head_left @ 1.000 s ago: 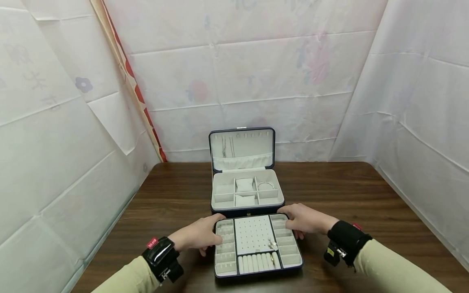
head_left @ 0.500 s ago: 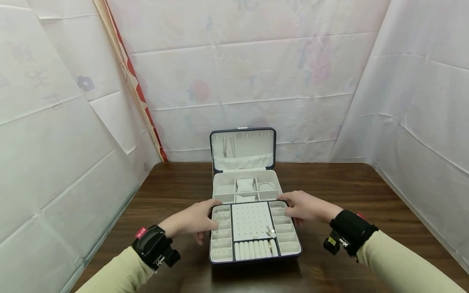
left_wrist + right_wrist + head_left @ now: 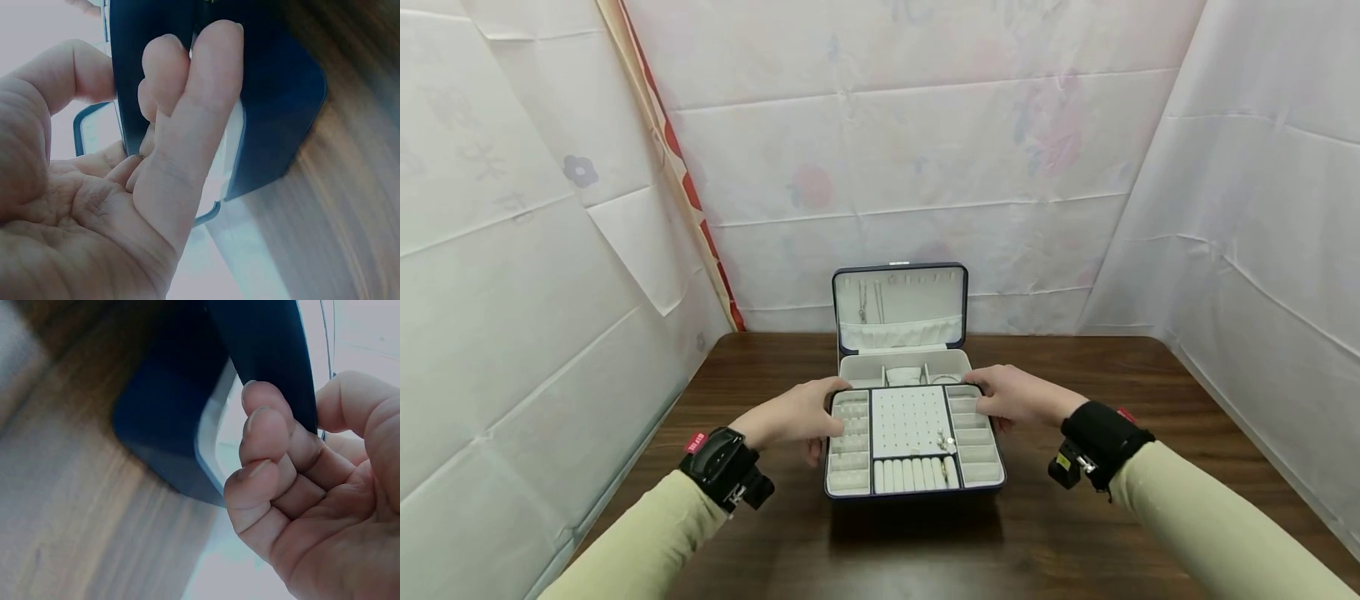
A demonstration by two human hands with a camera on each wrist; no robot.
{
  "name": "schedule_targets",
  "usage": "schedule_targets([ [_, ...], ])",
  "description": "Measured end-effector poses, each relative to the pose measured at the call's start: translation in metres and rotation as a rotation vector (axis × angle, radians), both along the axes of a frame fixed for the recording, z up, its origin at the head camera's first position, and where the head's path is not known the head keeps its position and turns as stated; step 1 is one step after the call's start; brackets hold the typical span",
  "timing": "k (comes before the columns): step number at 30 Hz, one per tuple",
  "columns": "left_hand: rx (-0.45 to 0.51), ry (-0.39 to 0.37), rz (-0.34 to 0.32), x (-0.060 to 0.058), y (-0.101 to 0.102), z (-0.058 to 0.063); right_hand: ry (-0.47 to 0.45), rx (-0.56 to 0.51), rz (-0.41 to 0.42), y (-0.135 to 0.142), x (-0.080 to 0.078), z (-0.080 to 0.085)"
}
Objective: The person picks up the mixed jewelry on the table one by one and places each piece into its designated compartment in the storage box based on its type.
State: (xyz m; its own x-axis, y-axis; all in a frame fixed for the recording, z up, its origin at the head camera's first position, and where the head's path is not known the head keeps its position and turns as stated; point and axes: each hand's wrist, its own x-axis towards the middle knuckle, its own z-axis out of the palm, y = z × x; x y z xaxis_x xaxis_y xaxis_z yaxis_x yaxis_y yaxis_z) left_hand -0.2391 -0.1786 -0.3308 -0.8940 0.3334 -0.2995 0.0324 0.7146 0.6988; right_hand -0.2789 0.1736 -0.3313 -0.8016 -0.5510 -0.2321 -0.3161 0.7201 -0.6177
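A navy-edged jewelry tray hangs over the front of an open jewelry box, covering its nearer compartments. My left hand grips the tray's left side, thumb on top and fingers below. On the right side, my right hand holds it likewise. Earrings sit on the dotted panel, and a ring stands among the padded rolls. Both wrist views show a gap between the tray's navy wall and the box's outer side. Behind, a watch cushion and part of a bracelet show.
The raised lid stands upright at the back, with necklaces hanging inside it. Everything is on a dark wooden table. White printed sheets enclose the table on the back and sides.
Both hands have lifted the tray from in front of the box and carried it away from me, over the box's front half. The nearer compartments are now covered.
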Motion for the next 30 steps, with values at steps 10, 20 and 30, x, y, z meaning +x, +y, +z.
schedule_targets([
  [10, -0.011, -0.015, 0.045, -0.028, 0.002, 0.007, 0.053, 0.017, 0.014, -0.006, -0.026, 0.004],
  [20, -0.063, 0.006, 0.056, -0.053, 0.004, 0.009, 0.102, 0.083, -0.007, -0.010, -0.048, 0.000],
  [30, -0.098, 0.039, 0.051, -0.077, 0.012, 0.010, 0.125, 0.107, -0.074, -0.009, -0.063, -0.001],
])
